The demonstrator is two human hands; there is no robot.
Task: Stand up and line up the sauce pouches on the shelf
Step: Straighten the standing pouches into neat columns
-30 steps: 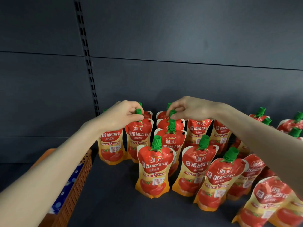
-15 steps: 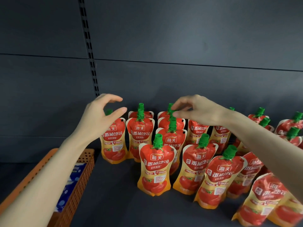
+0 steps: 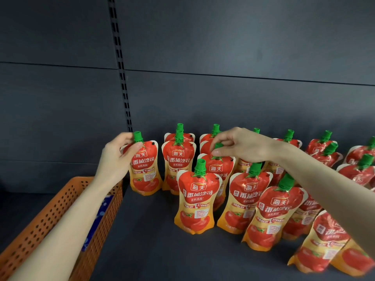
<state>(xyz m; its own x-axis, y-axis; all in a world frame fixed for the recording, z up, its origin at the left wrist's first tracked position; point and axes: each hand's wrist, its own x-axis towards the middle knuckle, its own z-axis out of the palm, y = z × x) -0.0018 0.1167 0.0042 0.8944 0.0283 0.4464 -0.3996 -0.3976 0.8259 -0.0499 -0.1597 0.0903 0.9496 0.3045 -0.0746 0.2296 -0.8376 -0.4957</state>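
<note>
**Hands**
- The left hand (image 3: 118, 159) is curled round the top corner of the left pouch (image 3: 145, 171). The thumb lies across the red front and the fingers sit behind the neck, under the green cap. This is likely a steadying grip: held high, the base can settle flat and the face can turn square to the front.
- The right hand (image 3: 241, 145) pinches the cap (image 3: 218, 145) of the mid pouch (image 3: 218, 168) between thumb and forefinger, with the other fingers curled loosely above. The cap is the one stiff part of a soft bag, so it probably serves as the handle for nudging the pouch into file.

**Pouches**
- The left pouch stands upright at the row's left end, near the back panel (image 3: 223, 82).
- The mid pouch stands in a column, with others behind it. The front pouch (image 3: 195, 201) is just ahead and overlaps its lower part.
- The back rows to the right look upright.
- The nearer pouches (image 3: 267, 216) lean right, and the nearest one, at lower right, tilts hard. These seem not yet straightened.

**Surroundings**
- The shelf (image 3: 142, 256) is dark.
- An orange perforated basket (image 3: 56, 220) sits just beside it, under the left forearm. Something blue is inside, but I cannot tell what.

**Writing**
- Each pouch has 海天 in its logo.
- Below that is 番茄沙司 in large white characters, then 非转基因 in small ones.
- The fine print on the white panel is too small to read.
</note>
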